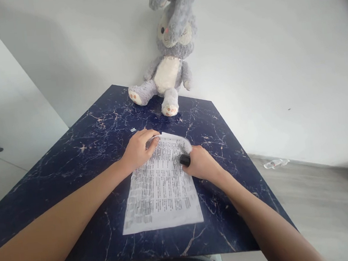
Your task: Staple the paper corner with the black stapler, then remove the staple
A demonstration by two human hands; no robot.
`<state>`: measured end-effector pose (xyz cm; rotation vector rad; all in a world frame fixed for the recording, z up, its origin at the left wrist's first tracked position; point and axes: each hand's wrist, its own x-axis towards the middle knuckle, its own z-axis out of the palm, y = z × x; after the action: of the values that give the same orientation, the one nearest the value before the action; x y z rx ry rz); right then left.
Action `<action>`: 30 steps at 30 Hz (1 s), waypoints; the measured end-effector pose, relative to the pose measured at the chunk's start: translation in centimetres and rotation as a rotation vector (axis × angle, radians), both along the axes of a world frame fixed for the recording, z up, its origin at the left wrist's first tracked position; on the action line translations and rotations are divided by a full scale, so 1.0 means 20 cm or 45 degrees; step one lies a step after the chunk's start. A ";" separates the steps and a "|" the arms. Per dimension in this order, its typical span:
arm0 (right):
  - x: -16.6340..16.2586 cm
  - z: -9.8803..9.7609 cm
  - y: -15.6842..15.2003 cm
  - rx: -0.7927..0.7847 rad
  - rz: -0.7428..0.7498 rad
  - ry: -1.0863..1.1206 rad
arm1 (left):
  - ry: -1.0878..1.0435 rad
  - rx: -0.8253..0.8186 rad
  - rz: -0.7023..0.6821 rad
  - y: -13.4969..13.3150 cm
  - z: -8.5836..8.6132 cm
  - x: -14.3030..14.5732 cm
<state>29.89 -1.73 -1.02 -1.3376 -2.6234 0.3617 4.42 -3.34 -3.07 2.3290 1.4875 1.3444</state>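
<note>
Printed sheets of paper (164,189), at least one page covered in dense text, lie on the dark blue marbled table. My left hand (140,148) is closed at their far left corner, with thumb and fingers pinching the edge. At the far right edge my right hand (203,162) is wrapped round a small black object (184,160); only its blunt end shows past the thumb, so its kind is hidden. The paper's far right corner curls up beside the right hand's fingers. A tiny pale scrap (133,130) lies just beyond my left hand.
A grey plush rabbit (168,73) sits at the table's far end against the white wall. The table (83,184) has edges at left, right and near me. A clear plastic item (276,163) lies on the floor to the right. A white cabinet (2,106) stands at left.
</note>
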 end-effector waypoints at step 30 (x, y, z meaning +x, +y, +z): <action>-0.58 0.07 -0.04 -0.429 -0.055 0.179 | -0.318 0.113 0.726 0.15 -0.07 -0.32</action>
<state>18.30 -2.51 0.33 -1.4001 -2.4904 0.8899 -1.97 -0.33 -4.55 1.7438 2.1268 1.7671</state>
